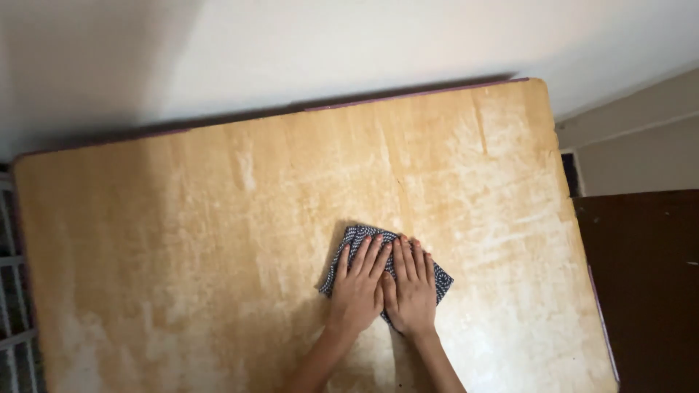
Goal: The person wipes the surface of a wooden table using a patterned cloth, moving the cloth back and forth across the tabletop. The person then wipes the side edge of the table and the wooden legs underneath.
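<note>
From the head camera, a worn, pale-streaked wooden table [218, 240] fills the view. A small folded dark blue cloth with a white pattern [354, 236] lies right of the table's middle. The left hand [358, 285] and right hand [411, 284] press flat on the cloth, side by side and touching, fingers extended, grasping nothing. A dark brown cabinet [644, 284] stands just beside the table's right edge.

A single head-worn camera looks almost straight down from well above the worn, pale wooden bench [218, 240], taking in nearly its whole top. The far edge runs along a white wall [328, 44] at the top; the person's forearms enter from the bottom edge.
</note>
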